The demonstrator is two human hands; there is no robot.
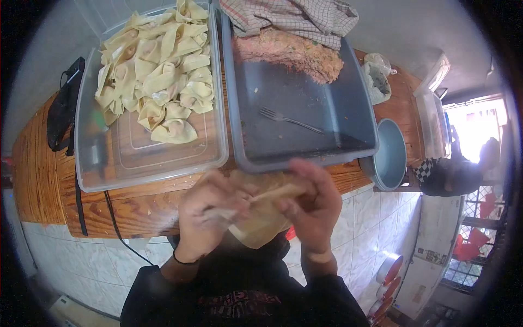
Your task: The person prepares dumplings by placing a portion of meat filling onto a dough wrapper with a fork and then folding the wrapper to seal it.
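Between my two hands, over the table's front edge, hangs a thin, pale yellow dough wrapper. My left hand has its fingers closed on the wrapper's left side, blurred by motion. On the other side my right hand pinches the wrapper's upper right part, which looks folded. Whether filling lies inside cannot be made out. Ahead on the left, a clear plastic tray holds a heap of folded wontons. Beside it a grey tub contains a mound of minced meat filling and a metal fork.
A checked cloth partly covers the meat. Right of the tub stand a blue-grey round bowl and a plastic bag. A black bag sits at the table's left, with a dark cable hanging over the edge.
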